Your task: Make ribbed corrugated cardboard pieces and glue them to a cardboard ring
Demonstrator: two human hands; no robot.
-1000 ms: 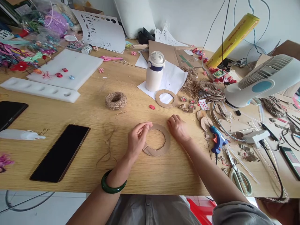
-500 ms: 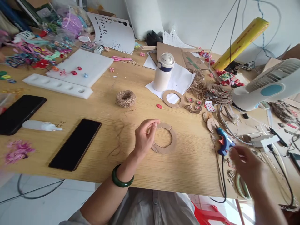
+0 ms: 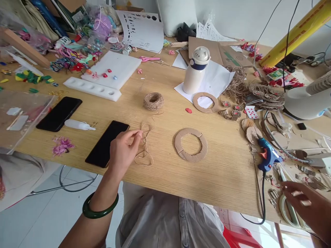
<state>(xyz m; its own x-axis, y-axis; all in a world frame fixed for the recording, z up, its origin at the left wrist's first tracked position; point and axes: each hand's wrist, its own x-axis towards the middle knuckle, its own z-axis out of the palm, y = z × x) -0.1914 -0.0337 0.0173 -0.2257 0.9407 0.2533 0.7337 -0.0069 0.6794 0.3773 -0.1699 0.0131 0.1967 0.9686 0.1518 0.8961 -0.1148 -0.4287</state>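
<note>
A cardboard ring (image 3: 191,158) lies flat on the wooden table (image 3: 219,172), with neither hand on it. My left hand (image 3: 123,150), with a green bangle on the wrist, is left of the ring; its thumb and forefinger pinch a loose strand of twine (image 3: 144,146) that curls on the table. The strand leads up toward a ball of twine (image 3: 153,101). My right hand (image 3: 307,203) is at the table's right front edge, over the handles of a pair of scissors (image 3: 288,210). It is blurred, so its grip does not show.
A blue glue gun (image 3: 267,156) with its cord lies right of the ring. Two black phones (image 3: 107,144) (image 3: 59,113) and a white glue bottle (image 3: 77,124) lie to the left. Behind are a white flask (image 3: 195,70), a second ring (image 3: 197,104), a fan (image 3: 307,98) and craft clutter.
My left hand let go of the ring and moved left to the loose twine. My right hand left the ring and went to the scissors at the right edge. The view swung left.
</note>
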